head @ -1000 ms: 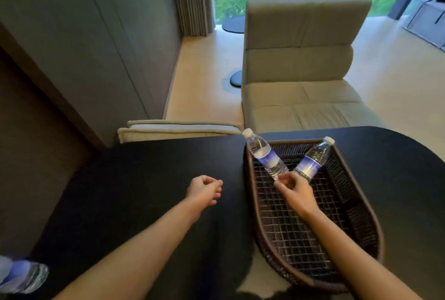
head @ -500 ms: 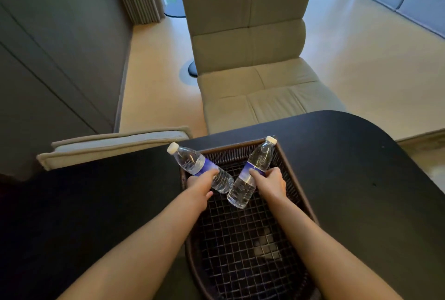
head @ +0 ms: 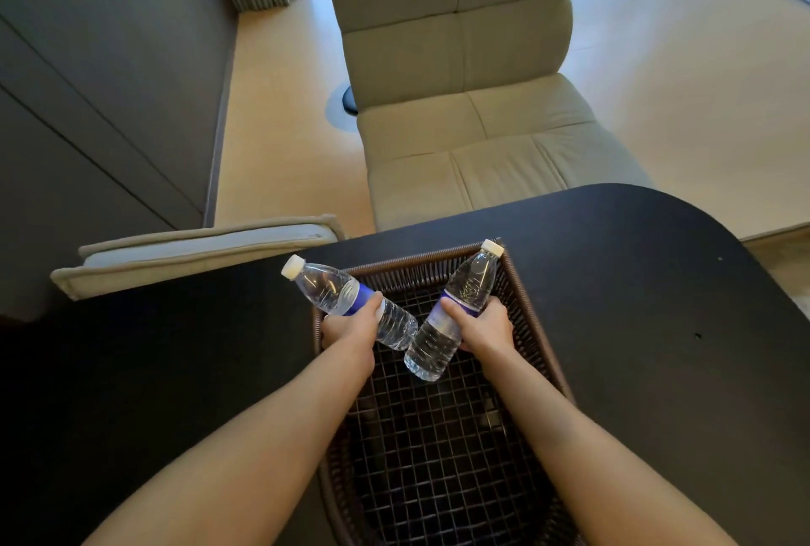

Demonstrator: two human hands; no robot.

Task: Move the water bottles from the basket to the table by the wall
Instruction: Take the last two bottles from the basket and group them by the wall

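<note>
Two clear water bottles with blue labels and white caps are held over the far end of a dark woven basket (head: 532, 317) on a black table (head: 657, 326). My left hand (head: 350, 328) grips the left bottle (head: 333, 289), whose cap points up and left past the basket's rim. My right hand (head: 484, 326) grips the right bottle (head: 469, 291), tilted with its cap toward the basket's far right corner. The two bottle bases nearly touch above the wire-grid bottom, which holds no other bottle that I can see.
A beige padded lounge chair (head: 464, 116) stands just beyond the table's far edge. A beige cushion (head: 197, 251) lies by the table's far left edge. A dark panelled wall (head: 101, 85) runs along the left. Light floor stretches to the right.
My left hand moved from the bare table into the basket and closed on the left bottle. My right hand shifted to hold only the right bottle. Both bottles lifted slightly; the view tilted down.
</note>
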